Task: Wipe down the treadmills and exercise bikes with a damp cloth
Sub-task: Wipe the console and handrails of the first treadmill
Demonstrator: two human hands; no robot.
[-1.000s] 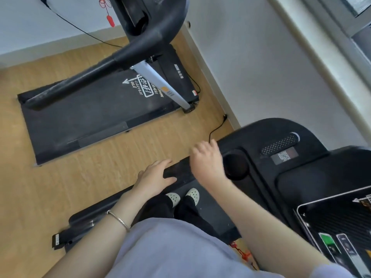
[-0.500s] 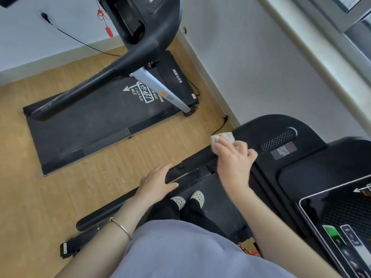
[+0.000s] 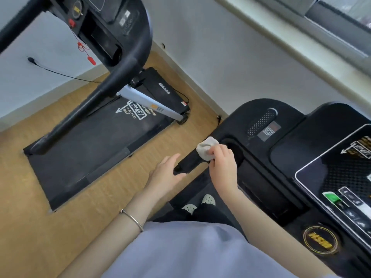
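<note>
At centre frame, the right hand (image 3: 223, 167) pinches a crumpled pale cloth (image 3: 205, 150) against the black padded handrail (image 3: 189, 161). The rail slopes down-left toward the straight-fingered left hand (image 3: 166, 175), which lies at its free end.

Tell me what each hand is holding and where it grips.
The right hand pinches the bunched cloth by its near edge, on the handrail. The left hand is open and holds nothing.
</note>
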